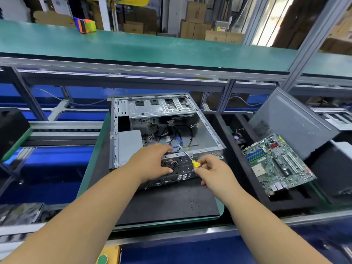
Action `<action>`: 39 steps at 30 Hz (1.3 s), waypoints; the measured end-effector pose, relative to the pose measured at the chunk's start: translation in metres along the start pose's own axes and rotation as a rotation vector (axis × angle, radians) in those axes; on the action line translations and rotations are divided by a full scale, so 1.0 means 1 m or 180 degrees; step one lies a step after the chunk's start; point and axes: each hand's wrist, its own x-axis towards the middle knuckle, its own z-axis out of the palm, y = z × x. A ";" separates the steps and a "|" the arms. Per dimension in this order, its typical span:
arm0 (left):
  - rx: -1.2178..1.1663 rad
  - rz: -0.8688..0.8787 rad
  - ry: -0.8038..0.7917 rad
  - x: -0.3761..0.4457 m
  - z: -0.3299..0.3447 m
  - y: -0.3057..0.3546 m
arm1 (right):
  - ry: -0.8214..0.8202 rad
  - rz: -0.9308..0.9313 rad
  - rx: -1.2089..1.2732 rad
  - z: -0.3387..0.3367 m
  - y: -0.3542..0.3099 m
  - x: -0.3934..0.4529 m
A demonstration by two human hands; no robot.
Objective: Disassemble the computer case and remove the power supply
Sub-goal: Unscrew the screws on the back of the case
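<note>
Green benchtops (133, 48) of a workshop assembly line ran across the upper frame, with cardboard boxes (196, 20) stacked behind. At centre, an open case (207, 128) lay on its side on a black mat (167, 204), its side panel off and loose cables (177, 134) showing inside. The grey power supply (129, 143) sat in the case's lower left corner. A grey panel (291, 121) leaned at right, above a green motherboard (276, 162) resting in a black foam tray (247, 189). The left hand (152, 164) gripped the case's rear edge, fingers curled over the top. The right hand (215, 172) pinched a yellow-handled screwdriver (190, 158), its tip angled into the case.
</note>
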 end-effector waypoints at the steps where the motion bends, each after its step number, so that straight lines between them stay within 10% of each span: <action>1: 0.0009 0.0039 -0.0026 0.002 0.001 0.003 | -0.0015 0.0016 -0.0003 0.001 0.000 -0.004; 39: -0.0059 0.0168 0.1049 0.015 0.035 0.018 | 0.0111 0.0495 0.0312 0.019 0.003 -0.035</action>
